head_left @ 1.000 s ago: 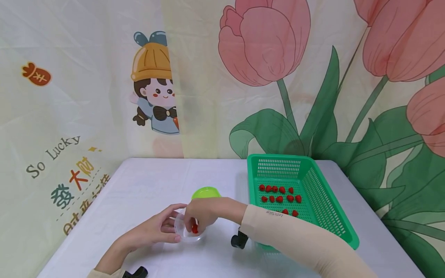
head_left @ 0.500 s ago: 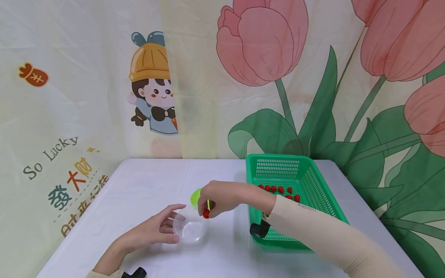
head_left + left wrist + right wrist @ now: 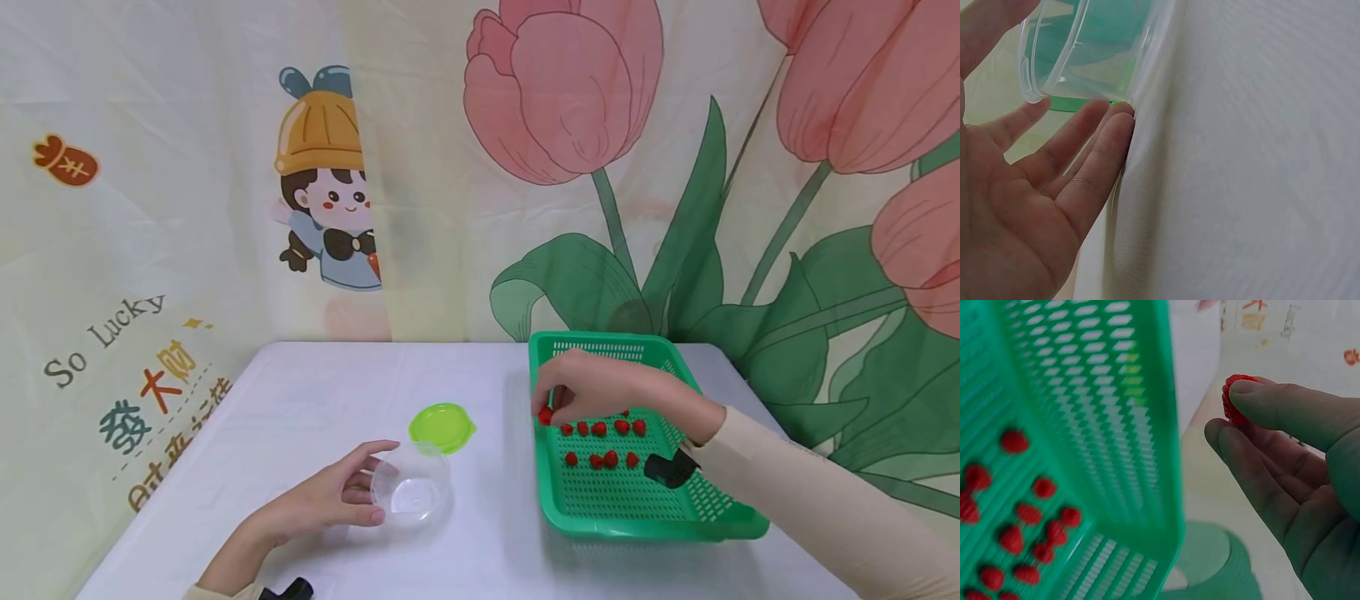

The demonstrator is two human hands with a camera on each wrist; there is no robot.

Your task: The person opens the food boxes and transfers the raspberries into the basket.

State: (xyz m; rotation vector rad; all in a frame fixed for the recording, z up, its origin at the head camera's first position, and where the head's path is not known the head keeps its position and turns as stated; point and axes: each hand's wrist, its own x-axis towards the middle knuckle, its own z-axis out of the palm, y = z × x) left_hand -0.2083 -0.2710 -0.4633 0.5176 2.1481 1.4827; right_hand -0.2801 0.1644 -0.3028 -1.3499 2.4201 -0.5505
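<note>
In the head view, my right hand (image 3: 600, 387) pinches a red raspberry (image 3: 545, 415) between thumb and fingers, over the left rim of the green perforated basket (image 3: 652, 527). The raspberry (image 3: 1235, 397) also shows at the fingertips in the right wrist view. Rows of raspberries (image 3: 611, 459) lie on the basket floor, some hidden behind the hand. My left hand (image 3: 330, 500) rests at the left side of a clear plastic cup (image 3: 412, 492), its fairly straight fingers and thumb spread along the wall. The left wrist view shows fingertips touching the cup (image 3: 1094, 56); no fruit is visible inside.
A bright green lid (image 3: 442, 427) lies flat just behind the clear cup. Everything stands on a white-covered table (image 3: 360, 383), with a printed tulip curtain (image 3: 420, 208) hanging behind it. The basket's raised walls surround the raspberries on the right.
My right hand has lifted the raspberry out of the clear cup and carried it right, over to the basket's left rim. The green lid is now uncovered. My left hand has stayed at the cup.
</note>
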